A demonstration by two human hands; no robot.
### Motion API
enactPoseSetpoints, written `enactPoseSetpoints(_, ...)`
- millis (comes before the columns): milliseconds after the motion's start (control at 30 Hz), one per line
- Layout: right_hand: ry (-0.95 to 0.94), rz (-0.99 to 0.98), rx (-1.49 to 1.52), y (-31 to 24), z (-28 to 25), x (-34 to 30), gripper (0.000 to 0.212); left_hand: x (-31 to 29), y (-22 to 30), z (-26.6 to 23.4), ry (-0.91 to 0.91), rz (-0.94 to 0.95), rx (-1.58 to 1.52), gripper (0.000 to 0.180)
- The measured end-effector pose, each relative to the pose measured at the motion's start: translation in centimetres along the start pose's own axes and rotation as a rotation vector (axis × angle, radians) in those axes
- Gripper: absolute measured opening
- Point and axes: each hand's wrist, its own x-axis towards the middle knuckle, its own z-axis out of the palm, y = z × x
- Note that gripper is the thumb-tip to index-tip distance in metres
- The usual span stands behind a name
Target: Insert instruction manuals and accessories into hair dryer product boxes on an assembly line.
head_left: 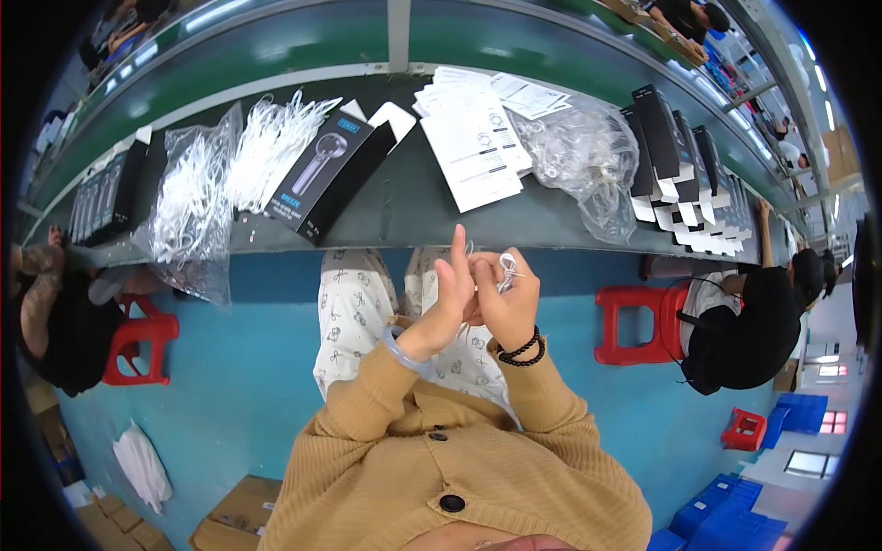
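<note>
My right hand (pixel 511 300) is closed, with a thin white cord (pixel 508 266) looped and bunched at its fingers. My left hand (pixel 447 298) meets it just above my lap. The left forefinger points up and the thumb stands apart. The other left fingers curl in against the right hand, partly hidden, and a bit of cord shows behind them. Ahead on the bench lie a loose heap of white cords (pixel 276 138), a clear plastic bag of white cords (pixel 191 188) and a black box with a handheld fan pictured on it (pixel 323 174).
Printed white leaflets (pixel 469 147) and crumpled clear plastic bags (pixel 588 156) lie mid-bench. Black boxes stand at the right (pixel 684 170) and the left (pixel 108 195). Co-workers sit on both sides (pixel 749 317). A red stool (pixel 634 323) and blue crates (pixel 726 514) stand on the right.
</note>
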Motion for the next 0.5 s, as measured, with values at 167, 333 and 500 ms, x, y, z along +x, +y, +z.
enactPoseSetpoints(167, 0.067, 0.014, 0.331, 0.9, 0.9, 0.6, 0.029, 0.9, 2.2, 0.3, 0.136, -0.112, -0.036, 0.098)
enactPoseSetpoints(333, 0.209, 0.166, 0.937, 0.8, -2.7, 2.8, 0.027, 4.8, 2.7, -1.2, 0.526, 0.349, 0.662, 0.058)
enactPoseSetpoints(500, 0.268, 0.268, 1.09, 1.9, -5.5, 2.5, 0.023, 11.1, 3.6, -6.3, 0.701, 0.466, 1.026, 0.08)
